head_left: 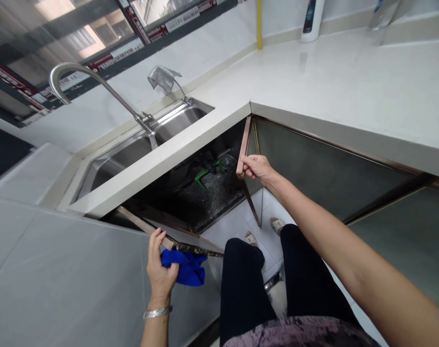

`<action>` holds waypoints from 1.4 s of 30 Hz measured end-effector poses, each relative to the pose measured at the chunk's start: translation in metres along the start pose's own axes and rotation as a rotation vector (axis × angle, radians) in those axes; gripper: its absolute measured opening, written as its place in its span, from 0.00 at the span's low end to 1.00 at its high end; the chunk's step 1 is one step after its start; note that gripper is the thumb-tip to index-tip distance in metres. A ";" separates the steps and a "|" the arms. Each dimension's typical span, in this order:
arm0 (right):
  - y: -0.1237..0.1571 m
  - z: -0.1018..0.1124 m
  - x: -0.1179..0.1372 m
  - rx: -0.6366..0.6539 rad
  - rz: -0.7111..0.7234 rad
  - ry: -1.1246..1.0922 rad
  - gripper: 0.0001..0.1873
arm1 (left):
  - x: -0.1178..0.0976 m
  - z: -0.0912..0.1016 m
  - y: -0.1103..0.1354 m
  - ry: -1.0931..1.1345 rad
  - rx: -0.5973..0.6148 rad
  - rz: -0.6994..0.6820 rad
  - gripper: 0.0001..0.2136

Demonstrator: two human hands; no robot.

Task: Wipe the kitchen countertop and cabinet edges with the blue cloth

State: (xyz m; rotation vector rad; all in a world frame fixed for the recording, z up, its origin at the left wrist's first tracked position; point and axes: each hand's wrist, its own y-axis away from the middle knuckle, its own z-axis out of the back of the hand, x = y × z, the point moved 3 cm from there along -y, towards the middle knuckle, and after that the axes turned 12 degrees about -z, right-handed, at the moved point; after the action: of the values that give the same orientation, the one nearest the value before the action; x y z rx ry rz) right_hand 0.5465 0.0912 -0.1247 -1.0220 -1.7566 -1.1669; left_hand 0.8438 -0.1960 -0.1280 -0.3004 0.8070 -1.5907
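Observation:
Two cabinet doors stand swung outward under the sink counter. My left hand [162, 270] is closed around a blue cloth [186, 268], with its fingers resting on the top edge of the left cabinet door [141, 222]. At the other side my right hand [254, 166] pinches the upper corner of the right cabinet door [244, 142], which has a copper-coloured frame. Between the doors lies the dark cabinet interior [212, 190], where green pieces [201, 178] show above a speckled floor.
Above the opening is a double steel sink [132, 153] with a curved faucet [107, 86] and a smaller wrapped tap [164, 78]. A white bottle [312, 21] stands on the white countertop [335, 72]. My legs and feet are close below the doors on the tiled floor [224, 229].

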 end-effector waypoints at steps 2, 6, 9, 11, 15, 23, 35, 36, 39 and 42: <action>0.000 0.000 -0.001 -0.006 -0.010 -0.002 0.22 | 0.000 -0.001 0.000 -0.003 -0.005 -0.002 0.27; 0.001 0.001 -0.001 -0.010 -0.011 -0.004 0.22 | 0.000 -0.002 0.000 -0.019 -0.004 0.006 0.25; 0.002 0.001 0.000 -0.001 -0.015 0.016 0.23 | -0.001 -0.002 0.001 -0.016 -0.012 0.007 0.25; 0.003 0.001 0.000 -0.008 -0.023 0.029 0.23 | -0.001 -0.002 0.002 -0.015 -0.015 0.011 0.26; 0.005 0.001 0.001 -0.016 -0.014 0.030 0.23 | -0.002 -0.003 0.001 -0.016 -0.015 0.012 0.27; -0.001 0.001 -0.005 -0.004 0.034 0.029 0.23 | -0.006 -0.014 -0.004 -0.025 -0.008 0.064 0.32; -0.005 -0.005 -0.008 -0.015 0.021 0.010 0.23 | -0.020 -0.060 -0.068 -0.129 0.205 0.276 0.35; -0.004 -0.009 -0.007 -0.018 0.015 0.016 0.23 | -0.021 -0.063 -0.076 -0.144 0.234 0.294 0.36; -0.006 -0.026 -0.005 -0.029 0.006 0.032 0.23 | -0.018 -0.074 -0.098 -0.185 0.307 0.335 0.36; -0.013 -0.047 -0.003 -0.045 -0.002 0.026 0.23 | -0.013 -0.084 -0.117 -0.207 0.363 0.345 0.37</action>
State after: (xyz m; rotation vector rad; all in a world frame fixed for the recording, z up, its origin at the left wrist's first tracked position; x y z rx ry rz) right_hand 0.5435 0.0422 -0.1191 -1.0273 -1.7190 -1.2209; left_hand 0.7055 -0.1575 -0.1100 -0.0559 0.3745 -1.3228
